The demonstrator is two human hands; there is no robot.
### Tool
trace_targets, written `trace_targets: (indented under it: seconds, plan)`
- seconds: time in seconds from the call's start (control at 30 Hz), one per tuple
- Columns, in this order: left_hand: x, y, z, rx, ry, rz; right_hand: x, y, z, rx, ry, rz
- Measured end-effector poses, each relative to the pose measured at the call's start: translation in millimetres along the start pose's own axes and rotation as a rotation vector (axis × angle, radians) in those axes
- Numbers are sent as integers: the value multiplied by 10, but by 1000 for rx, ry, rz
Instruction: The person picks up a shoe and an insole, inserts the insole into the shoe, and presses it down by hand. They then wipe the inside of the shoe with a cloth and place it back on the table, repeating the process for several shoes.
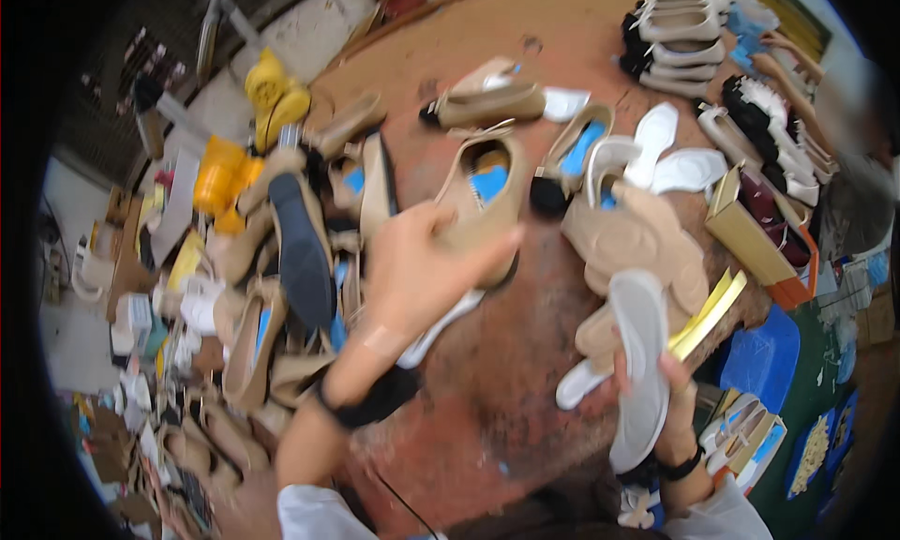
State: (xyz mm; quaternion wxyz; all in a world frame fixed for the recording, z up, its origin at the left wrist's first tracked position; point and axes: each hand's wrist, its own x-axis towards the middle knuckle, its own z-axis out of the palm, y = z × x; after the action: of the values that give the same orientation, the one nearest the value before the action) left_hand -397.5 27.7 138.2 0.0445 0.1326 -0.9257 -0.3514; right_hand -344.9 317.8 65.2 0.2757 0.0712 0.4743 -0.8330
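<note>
In the middle of the table, my left hand (417, 263) is closed around the heel end of a beige flat shoe (485, 188), thumb along one side and fingers over the other. The hand is slightly smeared by motion. Blue lining shows inside the shoe, and its toe points away from me. At the table's near right edge my right hand (677, 418) grips a pale grey-white insole (640, 367) upright, fingers on one side and thumb on the other. Just beyond it lies a heap of beige insoles (647, 245). Yellow strips (710, 317) lie beside the held insole.
Beige shoes crowd the left side, one with its dark sole (302, 249) up. White insoles (653, 142) lie at the far right, near stacked shoes (677, 38). A shoebox (761, 226) sits on the right edge, with another person's arm (792, 81) beyond. Yellow machine parts (223, 179) stand far left.
</note>
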Motion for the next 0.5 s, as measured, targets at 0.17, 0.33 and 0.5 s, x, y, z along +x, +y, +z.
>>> trace_targets:
  seconds: [0.17,0.33,0.5]
  plan:
    - [-2364,-239,-536,78,-88,167,-7,-20,159,0,-192,-126]
    - [-3935,-1151,118,214,-27,27,-318,329,341,-896,-495,-403]
    - [-4391,-1771,659,89,182,-44,-585,1264,611,-1391,-967,-817]
